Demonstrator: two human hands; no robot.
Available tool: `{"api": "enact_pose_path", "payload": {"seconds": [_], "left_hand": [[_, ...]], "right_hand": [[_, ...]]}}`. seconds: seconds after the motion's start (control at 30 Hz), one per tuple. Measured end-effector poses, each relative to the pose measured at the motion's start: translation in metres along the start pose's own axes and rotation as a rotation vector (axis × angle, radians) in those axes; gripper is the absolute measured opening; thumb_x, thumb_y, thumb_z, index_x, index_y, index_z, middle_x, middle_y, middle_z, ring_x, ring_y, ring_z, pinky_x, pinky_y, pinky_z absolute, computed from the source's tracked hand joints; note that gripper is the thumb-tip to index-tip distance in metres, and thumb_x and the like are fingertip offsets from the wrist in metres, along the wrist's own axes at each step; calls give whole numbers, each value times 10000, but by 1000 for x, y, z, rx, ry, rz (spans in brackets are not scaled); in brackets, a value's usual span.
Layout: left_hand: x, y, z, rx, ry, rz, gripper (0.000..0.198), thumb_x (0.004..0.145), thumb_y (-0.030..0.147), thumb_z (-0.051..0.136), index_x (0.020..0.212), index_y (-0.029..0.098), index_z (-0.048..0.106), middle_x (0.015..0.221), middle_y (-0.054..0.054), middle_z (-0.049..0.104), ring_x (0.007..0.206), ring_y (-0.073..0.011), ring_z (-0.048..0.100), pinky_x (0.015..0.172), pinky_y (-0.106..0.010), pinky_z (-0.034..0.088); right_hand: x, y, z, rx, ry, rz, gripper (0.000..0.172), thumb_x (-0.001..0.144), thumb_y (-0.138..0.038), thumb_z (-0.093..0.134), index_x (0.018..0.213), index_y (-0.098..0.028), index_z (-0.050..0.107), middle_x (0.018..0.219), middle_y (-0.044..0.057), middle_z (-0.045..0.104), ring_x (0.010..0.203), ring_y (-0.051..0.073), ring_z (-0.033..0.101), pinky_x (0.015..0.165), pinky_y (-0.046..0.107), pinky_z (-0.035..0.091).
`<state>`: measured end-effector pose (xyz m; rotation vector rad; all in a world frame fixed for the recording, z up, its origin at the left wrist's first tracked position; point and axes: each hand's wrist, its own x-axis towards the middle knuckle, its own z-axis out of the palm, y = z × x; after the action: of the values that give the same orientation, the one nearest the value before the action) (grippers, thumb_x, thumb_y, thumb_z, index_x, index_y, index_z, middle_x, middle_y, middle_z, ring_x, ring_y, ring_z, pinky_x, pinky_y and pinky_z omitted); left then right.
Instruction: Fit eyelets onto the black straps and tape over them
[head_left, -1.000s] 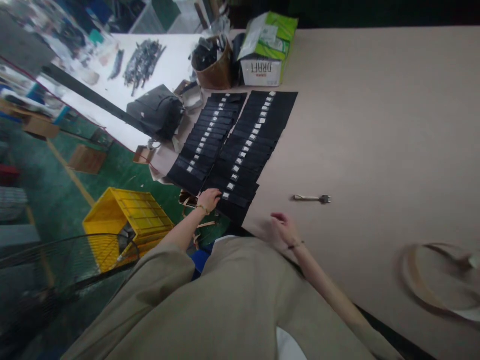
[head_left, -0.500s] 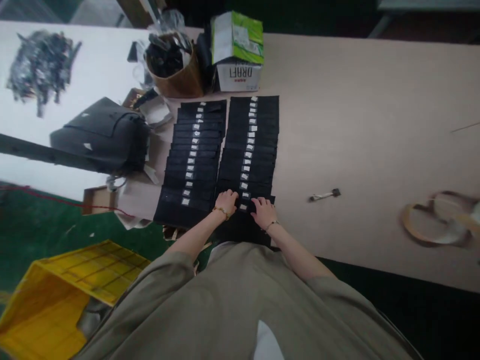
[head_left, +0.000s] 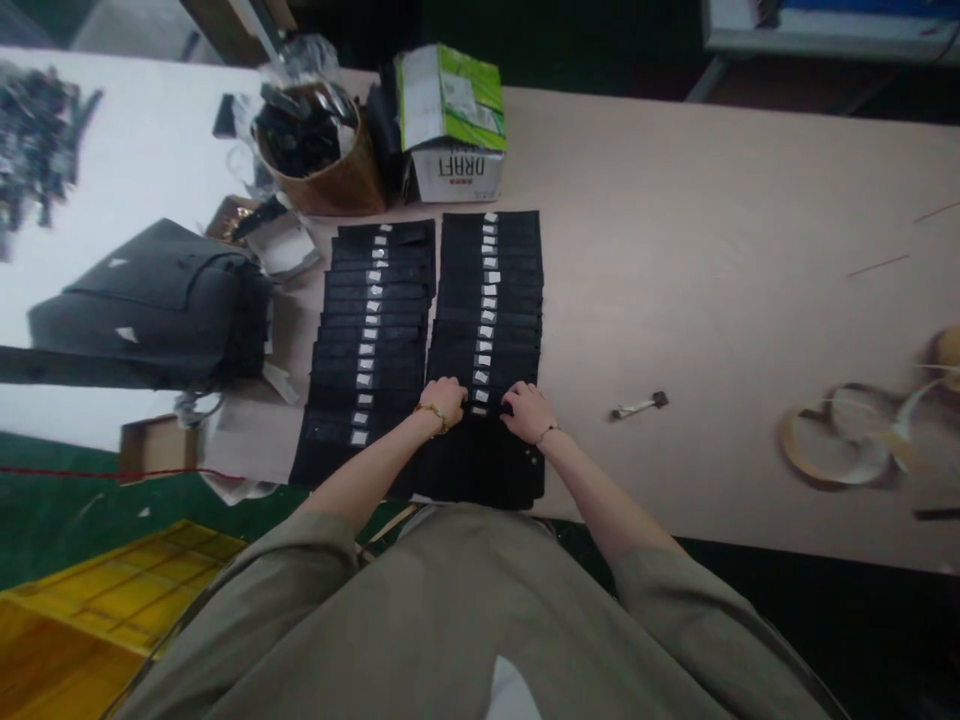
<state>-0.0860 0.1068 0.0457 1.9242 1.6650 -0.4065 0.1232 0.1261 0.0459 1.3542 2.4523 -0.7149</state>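
Two overlapping columns of flat black fabric pieces lie on the table, each piece bearing a small white label. At the near end of the right column (head_left: 495,300), my left hand (head_left: 444,402) is closed at the left side of one black fabric piece (head_left: 478,425). My right hand (head_left: 529,408) pinches the same piece farther right, fingers curled under. Its label shows between the hands, foreshortened as if that edge is tilted. The fingertips are partly hidden. To the left runs the other column (head_left: 367,345), untouched.
Behind the columns stand a brown container (head_left: 337,185) of dark parts and a green-white carton (head_left: 457,175). A grey bag-like item (head_left: 150,300) sits left. A small tool (head_left: 637,405) and tape-like rolls (head_left: 840,440) lie right. A yellow crate (head_left: 142,590) stands below left.
The camera view has shifted, so the table's contents appear farther left and mostly lower. Between my hands, the nearest label now looks narrower, and more black fabric shows below it.
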Motion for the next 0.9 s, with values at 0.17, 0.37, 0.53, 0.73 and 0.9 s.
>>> {"api": "enact_pose_path", "payload": {"seconds": [0.17,0.37,0.53,0.73,0.9], "left_hand": [[12,-5,-13,36,-58,-81,426,791,274,655,1209,215,599,1112,-100,664,1031,-251,627,934,-386,471],[27,-10,-33,30,-31,-30,227,780,242,644,1002,244,689,1244,-72,612,1183,-262,544,989,-375,435],[51,-13,-44,58,-94,-101,448,825,289,616,1263,219,562,1136,-100,675,1057,-248,639,950,-377,472],[64,-17,-42,85,-167,-65,372,812,321,617,1178,252,634,1222,-99,653,1144,-268,613,954,-378,488],[71,-20,-46,86,-235,-50,418,774,350,665,1187,289,645,1210,-71,658,1149,-254,604,967,-361,489]], "right_hand": [[21,8,-3,5,-121,65,441,861,-306,647,1278,-199,553,1197,117,612,1058,261,580,865,365,463],[42,23,-16,-3,32,-99,285,809,-371,708,1055,-236,657,1322,85,540,1181,290,503,940,395,448],[59,32,-25,22,-40,-4,401,863,-307,642,1242,-204,562,1211,118,613,1080,276,572,889,401,470],[91,19,-34,338,16,-107,270,916,-414,564,1073,-206,633,1112,76,666,1033,218,598,892,331,459],[123,11,-36,563,-151,93,205,937,-296,504,1004,-168,649,980,55,708,856,159,637,773,262,480]]}}
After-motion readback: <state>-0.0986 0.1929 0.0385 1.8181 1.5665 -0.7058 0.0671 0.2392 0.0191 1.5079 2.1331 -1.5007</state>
